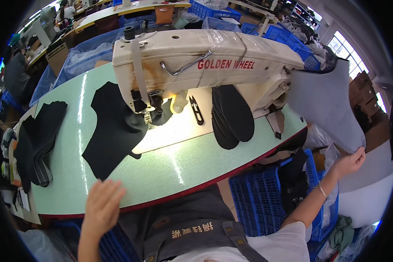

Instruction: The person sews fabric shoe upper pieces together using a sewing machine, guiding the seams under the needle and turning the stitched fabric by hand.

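My right hand [350, 162], out to the right, pinches the lower edge of a light grey fabric piece [321, 98] with a dark top edge. The piece hangs stretched in the air beside the sewing machine [174, 52]. My left hand [104, 205] is slightly blurred, fingers extended and nothing in it, over the table's front edge. Just beyond it lies a black fabric piece [111, 131], reaching to the machine's presser foot [148, 117]. A stack of rounded black pieces [233, 115] and black thread snips [196, 110] lie right of the needle.
The light green table [161, 174] carries another stack of black pieces [41, 144] at left. A blue crate [257, 196] with dark fabric stands on the floor at right. Behind the machine are clear-lined blue bins [87, 56], and a person [65, 12] sits far back left.
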Demonstrator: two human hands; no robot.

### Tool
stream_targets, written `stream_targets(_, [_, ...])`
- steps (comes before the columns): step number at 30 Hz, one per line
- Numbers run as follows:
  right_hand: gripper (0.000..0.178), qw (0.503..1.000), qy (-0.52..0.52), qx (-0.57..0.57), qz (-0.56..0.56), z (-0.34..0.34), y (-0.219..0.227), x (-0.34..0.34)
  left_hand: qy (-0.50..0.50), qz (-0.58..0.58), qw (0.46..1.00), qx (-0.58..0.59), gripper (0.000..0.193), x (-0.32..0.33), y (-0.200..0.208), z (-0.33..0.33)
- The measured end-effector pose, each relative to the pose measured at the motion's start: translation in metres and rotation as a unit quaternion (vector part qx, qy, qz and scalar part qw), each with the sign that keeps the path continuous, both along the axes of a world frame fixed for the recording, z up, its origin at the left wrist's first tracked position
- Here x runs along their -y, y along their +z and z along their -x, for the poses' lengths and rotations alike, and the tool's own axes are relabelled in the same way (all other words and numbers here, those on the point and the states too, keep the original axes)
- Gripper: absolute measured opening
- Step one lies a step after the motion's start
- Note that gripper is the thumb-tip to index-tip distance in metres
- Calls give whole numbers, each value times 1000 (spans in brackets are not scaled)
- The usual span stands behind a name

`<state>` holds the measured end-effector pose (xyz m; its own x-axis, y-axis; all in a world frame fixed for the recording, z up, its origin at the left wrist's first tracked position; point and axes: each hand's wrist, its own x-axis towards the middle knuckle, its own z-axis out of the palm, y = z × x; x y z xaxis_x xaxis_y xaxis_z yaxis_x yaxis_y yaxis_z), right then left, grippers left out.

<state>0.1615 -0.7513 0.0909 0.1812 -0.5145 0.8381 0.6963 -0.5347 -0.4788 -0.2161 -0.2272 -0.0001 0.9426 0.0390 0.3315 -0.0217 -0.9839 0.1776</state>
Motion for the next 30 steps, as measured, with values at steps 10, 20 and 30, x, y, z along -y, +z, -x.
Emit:
stream_targets(10, [35, 835, -225, -341, 368, -181, -79, 29, -23, 1, 971, -237, 74, -74, 29, -44])
stream_targets(20, [32, 660, 347, 85, 660, 28, -68, -297, -125, -79, 976, -157, 44, -104, 11, -62])
stream_targets(30, [14, 542, 430, -91, 716, 3, -80, -404, -128, -82, 988, -19, 21, -97, -18, -93])
